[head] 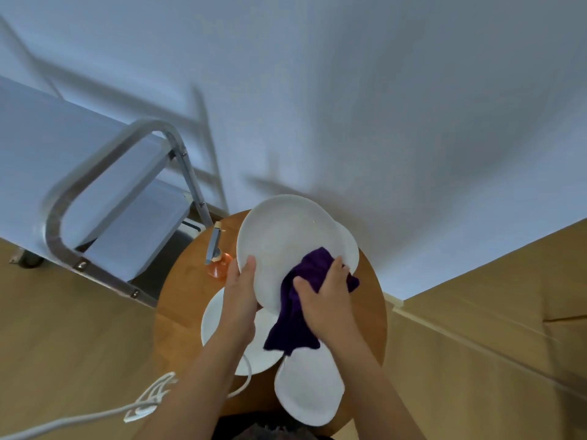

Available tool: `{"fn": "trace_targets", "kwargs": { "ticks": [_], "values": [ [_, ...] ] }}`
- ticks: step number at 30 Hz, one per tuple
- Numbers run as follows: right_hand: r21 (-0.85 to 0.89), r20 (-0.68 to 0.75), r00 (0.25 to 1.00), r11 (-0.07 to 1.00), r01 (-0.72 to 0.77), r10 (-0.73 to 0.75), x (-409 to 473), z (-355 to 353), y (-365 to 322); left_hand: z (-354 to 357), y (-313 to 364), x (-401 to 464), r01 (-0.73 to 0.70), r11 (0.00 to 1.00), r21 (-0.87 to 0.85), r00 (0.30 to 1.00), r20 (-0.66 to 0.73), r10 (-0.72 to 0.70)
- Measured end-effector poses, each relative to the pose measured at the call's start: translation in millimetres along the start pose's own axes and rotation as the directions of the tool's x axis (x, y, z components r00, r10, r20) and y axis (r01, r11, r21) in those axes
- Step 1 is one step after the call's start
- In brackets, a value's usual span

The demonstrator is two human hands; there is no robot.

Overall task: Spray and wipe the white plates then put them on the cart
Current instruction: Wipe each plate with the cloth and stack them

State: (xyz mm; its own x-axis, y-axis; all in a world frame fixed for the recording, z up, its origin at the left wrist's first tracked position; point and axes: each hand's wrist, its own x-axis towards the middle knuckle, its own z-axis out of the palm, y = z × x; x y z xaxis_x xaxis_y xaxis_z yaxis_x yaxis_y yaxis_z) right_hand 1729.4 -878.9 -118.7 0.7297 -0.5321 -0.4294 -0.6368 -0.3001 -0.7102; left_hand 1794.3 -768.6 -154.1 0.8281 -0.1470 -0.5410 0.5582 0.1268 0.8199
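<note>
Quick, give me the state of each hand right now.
Left hand: grips the edge of the raised white plate.
Right hand: presses the purple cloth onto that plate, fingers curled over it.

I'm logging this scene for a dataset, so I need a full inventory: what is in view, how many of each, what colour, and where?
Held plate: one, white, tilted above the table.
Plates on table: three, white; one under the left forearm, one at the near edge, one behind the held plate.
Cloth: one, dark purple, on the held plate.
Spray bottle: one, orange, far-left on the table.
Table: one, round, wooden.
Cart: one, grey metal, left.
Cable: white, lower left.
Left hand: grips the held plate's rim.
Right hand: presses the cloth.
</note>
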Motion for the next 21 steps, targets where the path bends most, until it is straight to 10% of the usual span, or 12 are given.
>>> {"fn": "trace_targets", "kwargs": {
  "ticks": [7,21],
  "values": [
    [-0.429,-0.339,0.921,0.903,0.028,-0.190,-14,46,-12,-29,25,-28,-0.162,0.987,-0.023,0.984,0.070,0.163],
    [-0.054,-0.158,0.758,0.772,0.633,-0.633,-35,53,-96,-49,68,-60,-0.254,0.961,-0.107,0.936,0.224,0.273]
  ]
}}
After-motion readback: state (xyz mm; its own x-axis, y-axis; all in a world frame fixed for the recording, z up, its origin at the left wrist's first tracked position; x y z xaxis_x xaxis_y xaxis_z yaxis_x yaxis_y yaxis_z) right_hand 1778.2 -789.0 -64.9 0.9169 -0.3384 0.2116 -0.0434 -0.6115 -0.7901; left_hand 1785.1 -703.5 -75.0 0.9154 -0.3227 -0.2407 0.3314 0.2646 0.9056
